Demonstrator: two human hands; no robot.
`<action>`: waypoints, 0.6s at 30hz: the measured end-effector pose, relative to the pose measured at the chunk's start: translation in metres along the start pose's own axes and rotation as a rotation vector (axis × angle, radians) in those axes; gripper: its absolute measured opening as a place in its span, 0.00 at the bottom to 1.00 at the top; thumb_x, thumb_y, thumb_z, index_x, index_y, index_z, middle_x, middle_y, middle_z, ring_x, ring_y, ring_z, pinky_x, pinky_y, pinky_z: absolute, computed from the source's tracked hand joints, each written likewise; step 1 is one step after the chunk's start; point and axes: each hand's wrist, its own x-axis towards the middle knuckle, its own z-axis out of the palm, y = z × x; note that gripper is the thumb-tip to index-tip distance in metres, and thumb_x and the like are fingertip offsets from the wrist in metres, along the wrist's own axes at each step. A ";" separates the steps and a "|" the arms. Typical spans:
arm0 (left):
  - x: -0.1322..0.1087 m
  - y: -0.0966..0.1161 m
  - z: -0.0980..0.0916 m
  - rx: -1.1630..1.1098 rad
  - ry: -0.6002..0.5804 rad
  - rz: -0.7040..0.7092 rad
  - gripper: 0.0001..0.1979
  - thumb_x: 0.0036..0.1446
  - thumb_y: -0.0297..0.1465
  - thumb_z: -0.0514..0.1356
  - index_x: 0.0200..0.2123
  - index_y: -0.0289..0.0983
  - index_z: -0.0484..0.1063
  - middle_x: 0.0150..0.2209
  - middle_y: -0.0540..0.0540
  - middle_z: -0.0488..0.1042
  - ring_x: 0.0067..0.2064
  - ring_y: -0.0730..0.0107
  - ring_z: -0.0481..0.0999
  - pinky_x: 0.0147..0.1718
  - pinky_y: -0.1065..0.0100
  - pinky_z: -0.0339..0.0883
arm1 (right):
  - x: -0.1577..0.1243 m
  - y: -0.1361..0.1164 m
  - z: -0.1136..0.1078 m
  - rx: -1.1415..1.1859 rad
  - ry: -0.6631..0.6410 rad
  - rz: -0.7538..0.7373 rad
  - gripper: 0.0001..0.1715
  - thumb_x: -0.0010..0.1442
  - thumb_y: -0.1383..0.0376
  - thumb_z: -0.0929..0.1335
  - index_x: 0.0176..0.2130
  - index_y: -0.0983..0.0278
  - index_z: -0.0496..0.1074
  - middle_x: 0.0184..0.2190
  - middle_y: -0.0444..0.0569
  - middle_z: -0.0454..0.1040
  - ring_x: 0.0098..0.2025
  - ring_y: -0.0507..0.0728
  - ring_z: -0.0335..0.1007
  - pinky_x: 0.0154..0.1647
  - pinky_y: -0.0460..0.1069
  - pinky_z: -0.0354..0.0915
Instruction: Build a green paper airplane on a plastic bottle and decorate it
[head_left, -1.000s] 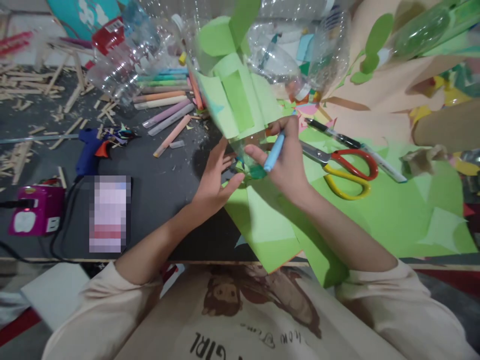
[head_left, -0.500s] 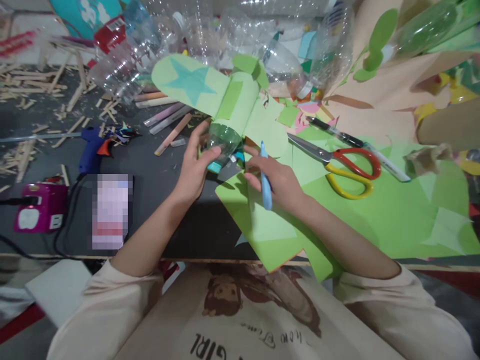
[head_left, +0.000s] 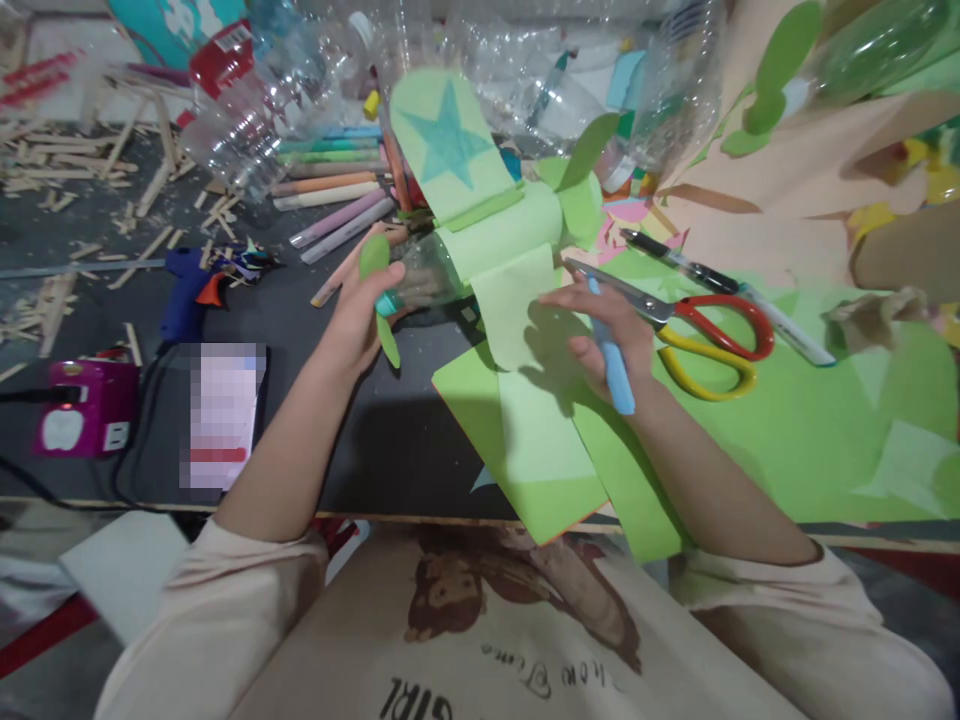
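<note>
My left hand (head_left: 358,312) is closed around the neck end of a clear plastic bottle (head_left: 431,270) made up as a toy plane. A teal cap (head_left: 386,303) and green propeller blades (head_left: 375,258) show at its thumb. Pale green paper wraps the bottle's body. One paper wing (head_left: 450,185) with a blue star points away from me; the plain wing (head_left: 514,300) comes toward my right hand. Green tail pieces (head_left: 589,155) stand at the far end. My right hand (head_left: 626,325), beside the plain wing, has a slim light-blue, pen-like tool (head_left: 618,380) tucked in it, fingers partly extended.
Scissors (head_left: 660,312) and a black pen (head_left: 679,262) lie right, over green paper sheets (head_left: 817,440). Left are a blue glue gun (head_left: 180,300), a purple charger box (head_left: 86,410), a phone (head_left: 225,415) and wood sticks (head_left: 64,160). Markers (head_left: 330,185) and clear bottles (head_left: 232,140) stand behind.
The bottle plane has turned clockwise, its nose swinging left and its tail right. My left hand moved slightly left with it; my right hand shifted right, carrying the light-blue tool.
</note>
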 end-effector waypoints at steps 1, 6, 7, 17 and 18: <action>0.001 0.000 -0.002 -0.010 -0.029 -0.014 0.27 0.59 0.48 0.56 0.58 0.44 0.64 0.58 0.42 0.71 0.55 0.51 0.75 0.41 0.56 0.78 | 0.000 -0.002 0.001 0.039 -0.031 -0.019 0.23 0.65 0.45 0.61 0.48 0.53 0.73 0.41 0.48 0.82 0.46 0.62 0.79 0.56 0.64 0.68; 0.005 -0.004 -0.008 -0.009 -0.034 0.007 0.28 0.55 0.49 0.61 0.57 0.47 0.63 0.63 0.44 0.66 0.60 0.49 0.72 0.43 0.55 0.78 | -0.006 -0.014 0.003 0.225 -0.073 0.040 0.26 0.68 0.47 0.58 0.53 0.56 0.73 0.45 0.51 0.81 0.49 0.62 0.78 0.58 0.62 0.67; 0.005 -0.005 -0.008 -0.028 0.001 0.000 0.29 0.55 0.49 0.62 0.56 0.47 0.63 0.62 0.45 0.67 0.59 0.50 0.72 0.44 0.55 0.78 | -0.007 -0.015 0.003 0.282 -0.073 0.061 0.26 0.68 0.48 0.58 0.53 0.56 0.73 0.45 0.51 0.81 0.49 0.62 0.78 0.56 0.61 0.69; 0.005 -0.014 0.002 0.286 0.288 0.347 0.28 0.60 0.53 0.57 0.59 0.51 0.58 0.62 0.44 0.66 0.64 0.57 0.67 0.62 0.52 0.63 | -0.010 -0.018 0.005 0.392 -0.290 0.214 0.32 0.67 0.43 0.57 0.51 0.60 0.74 0.45 0.53 0.80 0.45 0.60 0.79 0.43 0.55 0.74; 0.004 -0.014 0.000 0.347 0.285 0.376 0.29 0.61 0.53 0.55 0.61 0.52 0.55 0.63 0.44 0.64 0.65 0.57 0.65 0.63 0.52 0.62 | -0.011 -0.017 0.005 0.400 -0.304 0.226 0.32 0.66 0.43 0.57 0.51 0.60 0.74 0.46 0.53 0.80 0.45 0.60 0.79 0.43 0.55 0.74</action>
